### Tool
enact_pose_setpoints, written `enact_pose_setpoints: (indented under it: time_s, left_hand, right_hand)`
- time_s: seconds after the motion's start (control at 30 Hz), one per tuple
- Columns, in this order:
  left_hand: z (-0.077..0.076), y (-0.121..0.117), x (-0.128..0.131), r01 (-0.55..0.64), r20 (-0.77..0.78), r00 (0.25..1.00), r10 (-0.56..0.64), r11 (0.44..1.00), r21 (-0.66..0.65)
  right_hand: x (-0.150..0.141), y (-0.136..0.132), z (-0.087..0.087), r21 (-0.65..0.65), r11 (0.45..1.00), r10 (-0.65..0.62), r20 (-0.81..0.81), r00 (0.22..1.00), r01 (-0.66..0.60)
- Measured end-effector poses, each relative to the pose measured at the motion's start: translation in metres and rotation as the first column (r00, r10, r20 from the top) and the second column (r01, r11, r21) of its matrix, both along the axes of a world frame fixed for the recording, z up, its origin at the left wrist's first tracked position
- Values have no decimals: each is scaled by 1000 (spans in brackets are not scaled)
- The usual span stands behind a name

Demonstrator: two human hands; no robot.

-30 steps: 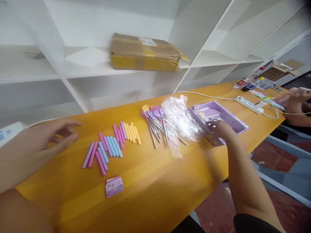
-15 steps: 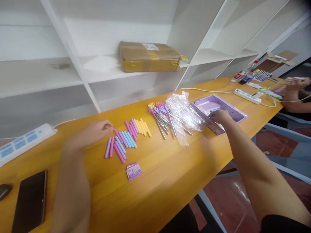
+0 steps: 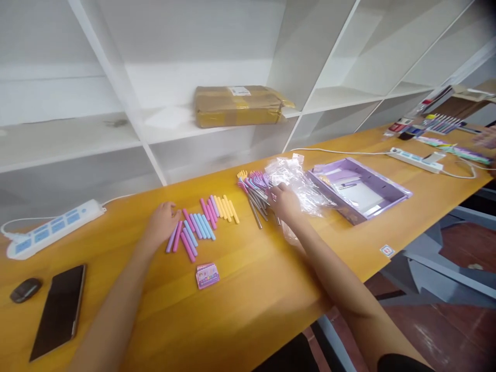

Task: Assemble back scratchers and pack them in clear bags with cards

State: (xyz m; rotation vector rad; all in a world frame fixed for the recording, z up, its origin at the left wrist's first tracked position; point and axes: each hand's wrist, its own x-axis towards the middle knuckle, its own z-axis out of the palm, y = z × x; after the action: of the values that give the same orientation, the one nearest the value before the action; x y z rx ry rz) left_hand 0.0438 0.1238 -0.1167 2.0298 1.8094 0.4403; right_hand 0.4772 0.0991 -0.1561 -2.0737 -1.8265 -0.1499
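My left hand (image 3: pixel 163 225) rests on the table beside a purple tube (image 3: pixel 171 237), fingers loosely bent and a little apart, with nothing seen in it. Several pink tubes (image 3: pixel 188 247), blue tubes (image 3: pixel 204 226) and yellow tubes (image 3: pixel 228 208) lie in loose rows to its right. Over a pile of back scratchers (image 3: pixel 253 186) with metal rods and coloured claw heads, my right hand (image 3: pixel 285 202) has its fingers curled down; what they grip is hidden. Crumpled clear plastic bags (image 3: pixel 310 194) lie just beyond it. A small stack of purple cards (image 3: pixel 207 276) sits nearer me.
A purple open box (image 3: pixel 387 191) stands on the right, a pen-like rod inside. Power strips (image 3: pixel 58 227) lie at both sides, with a phone (image 3: pixel 60 310) and mouse (image 3: pixel 26 290) at left. A taped carton (image 3: pixel 238 107) sits on the shelf. Another person's hand (image 3: pixel 486 139) is far right.
My right hand has left the purple box and moved left to the back scratchers. My left hand has come slightly nearer the tubes, its fingers less tightly curled. The view has shifted.
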Motion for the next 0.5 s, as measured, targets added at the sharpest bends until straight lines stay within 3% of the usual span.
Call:
enact_pose_setpoints:
  time_s: [0.1, 0.2, 0.3, 0.5]
  left_hand:
    - [-33, -34, -2, -149, 30, 989, 146, 982, 112]
    - [-51, -61, -13, -205, 67, 978, 196, 966, 157]
    - [-57, -70, -22, -187, 87, 981, 175, 971, 150]
    - [-64, -63, -17, -95, 65, 994, 86, 985, 144]
  right_hand:
    - [-1, -2, -10, 6, 1000, -29, 0, 1000, 29]
    - [7, -4, -18, -8, 998, -58, -13, 998, 58]
    - [12, -7, -24, -48, 996, -82, -35, 996, 80]
    - [13, -10, -24, -112, 987, -124, -114, 986, 111]
